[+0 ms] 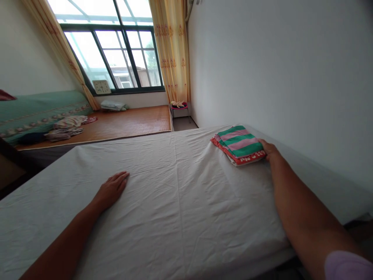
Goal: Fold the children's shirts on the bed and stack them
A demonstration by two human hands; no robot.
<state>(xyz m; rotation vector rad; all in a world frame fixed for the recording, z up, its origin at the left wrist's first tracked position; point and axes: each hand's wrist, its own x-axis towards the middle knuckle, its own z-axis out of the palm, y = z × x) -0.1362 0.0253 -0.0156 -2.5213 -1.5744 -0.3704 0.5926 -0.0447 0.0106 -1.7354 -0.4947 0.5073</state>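
Resting at far right corner of bed with plain white sheet [175,202]: folded stack of green-and-pink striped and red printed cloths [239,146], already neat, squared. Right hand [269,151] touches stack's near edge, fingers hidden behind cloth; cannot tell grip. Left hand [112,188] flat, fingers spread on sheet, holding nothing. Folding looks finished; unfolded clothes heap [65,128] remains on wooden platform beyond. Stack just beside wall [276,77]; broad sheet open leftward.

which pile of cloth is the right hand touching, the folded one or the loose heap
The folded striped stack on the white sheet; the right hand rests at its edge. The loose heap lies far off.
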